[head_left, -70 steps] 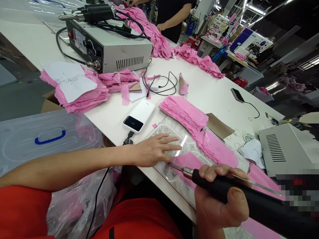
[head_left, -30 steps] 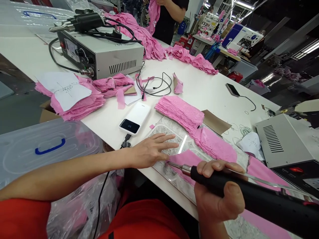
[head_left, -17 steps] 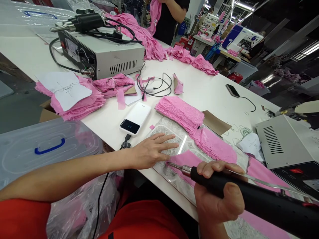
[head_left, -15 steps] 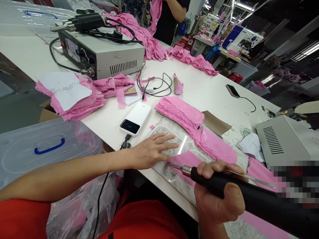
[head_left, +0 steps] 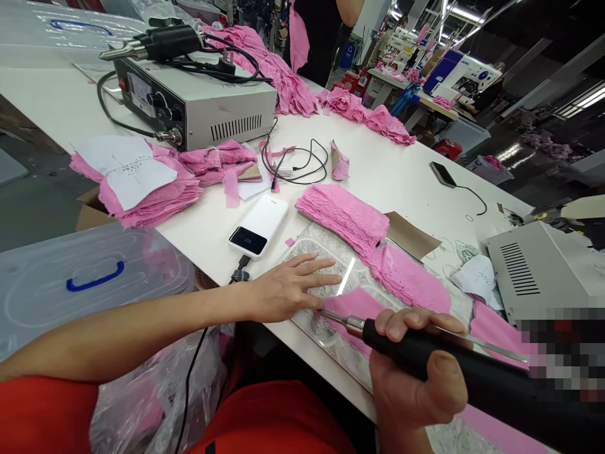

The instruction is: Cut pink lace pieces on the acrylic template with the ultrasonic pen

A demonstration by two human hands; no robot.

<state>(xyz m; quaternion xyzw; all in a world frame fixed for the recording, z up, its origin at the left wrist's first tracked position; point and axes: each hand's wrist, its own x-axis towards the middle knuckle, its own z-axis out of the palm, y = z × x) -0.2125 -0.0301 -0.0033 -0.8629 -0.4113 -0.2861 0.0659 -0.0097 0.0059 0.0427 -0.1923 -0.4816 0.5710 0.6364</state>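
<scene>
My left hand (head_left: pixel 288 287) lies flat with spread fingers on a clear patterned template (head_left: pixel 307 246). Its thumb touches the left end of a pink fabric piece (head_left: pixel 357 306). Wrapped in my right hand (head_left: pixel 416 378) is a thick black handpiece (head_left: pixel 439 353) with a slim metal tip. That tip meets the same end of the fabric, close to my left thumb. A thin metal strip (head_left: pixel 491 347), perhaps tweezers, also runs through my right fingers; its full shape is hidden. Stacked pink lace pieces (head_left: pixel 340 211) lie just beyond the template.
A white power bank (head_left: pixel 259 224) and coiled cable lie left of the template. Behind are a grey control box (head_left: pixel 227 107) carrying another handpiece (head_left: pixel 161 44), and bundled pink pieces (head_left: pixel 155 208). Another grey box (head_left: pixel 534 265) stands right. A person (head_left: pixel 321 38) stands across the table.
My hands, the handpiece and the fabric keep nearly the same places; the whole view has shifted slightly. The person across the table has moved an arm and the pink cloth there.
</scene>
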